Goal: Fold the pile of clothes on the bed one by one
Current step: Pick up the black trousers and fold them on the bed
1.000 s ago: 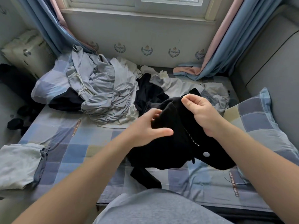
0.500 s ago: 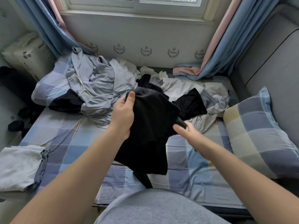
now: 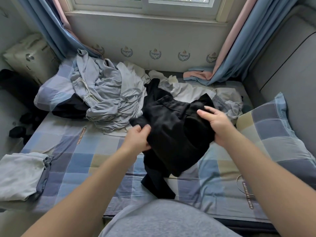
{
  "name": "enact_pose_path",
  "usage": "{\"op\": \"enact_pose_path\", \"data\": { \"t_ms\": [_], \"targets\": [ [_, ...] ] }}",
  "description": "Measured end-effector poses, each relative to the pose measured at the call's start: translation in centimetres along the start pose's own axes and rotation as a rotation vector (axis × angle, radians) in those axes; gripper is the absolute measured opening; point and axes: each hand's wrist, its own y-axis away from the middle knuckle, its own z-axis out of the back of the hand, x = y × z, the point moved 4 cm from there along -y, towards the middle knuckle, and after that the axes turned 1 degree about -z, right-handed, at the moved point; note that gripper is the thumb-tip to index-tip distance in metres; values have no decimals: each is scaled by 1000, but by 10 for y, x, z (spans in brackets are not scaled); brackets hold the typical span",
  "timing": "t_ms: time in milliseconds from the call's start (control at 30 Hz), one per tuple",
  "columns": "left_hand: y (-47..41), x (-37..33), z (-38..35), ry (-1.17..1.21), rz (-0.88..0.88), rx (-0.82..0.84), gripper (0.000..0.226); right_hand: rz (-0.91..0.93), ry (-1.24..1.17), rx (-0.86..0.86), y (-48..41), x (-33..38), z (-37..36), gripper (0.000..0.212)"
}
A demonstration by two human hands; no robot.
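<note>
1. Nearest, at the bottom edge: a grey-clad lap (image 3: 164, 219), both bare forearms reaching forward over it.
2. Under everything: the checked bedsheet (image 3: 82, 161); at its left edge a folded pale grey garment (image 3: 20, 175), well apart from the hands.
3. At mid-bed, raised partly off the sheet: the black garment (image 3: 172, 144), bunched, its lower end trailing onto the sheet toward the lap.
4. At its left edge: the left hand (image 3: 138, 139), fingers curled together and clamped on a fold of the black cloth.
5. At its right edge: the right hand (image 3: 217, 124), fingers slightly apart over the top, thumb hidden under the cloth, holding it; somewhat blurred.
6. Right of that: a checked pillow (image 3: 273, 134) beside a grey padded backrest (image 3: 290, 65).
7. Just beyond the hands: the pile of clothes (image 3: 109, 100), a tangle of grey, white and black, touching the black garment's far edge.
8. Farthest: blue-and-pink curtains (image 3: 239, 48) either side of the window (image 3: 145, 4).
9. Against half a second ago: no longer hanging from the left hand alone, now held between both; left hand lower on it, right hand higher.
</note>
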Motion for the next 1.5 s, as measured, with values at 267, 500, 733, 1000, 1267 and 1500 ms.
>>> {"op": "enact_pose_path", "data": {
  "t_ms": [267,500,733,1000,1267,1500],
  "targets": [
    [2,-23,-8,-593,-458,41,51,215,782,495,37,65,-22,28],
    [11,-70,-35,-738,-573,557,105,305,1069,716,61,76,-35,43],
    [11,-71,-57,-758,-517,637,22,396,1148,565,57,91,-10,37],
    [-14,-51,-27,-933,-420,466,24,403,1024,359,38,80,11,20],
    [-15,-80,-13,-785,-553,225,30,391,1200,261,10,76,-1,18],
    [-5,-158,-5,-757,-658,163,22,518,1164,363,10,68,-74,17]
  ]
}}
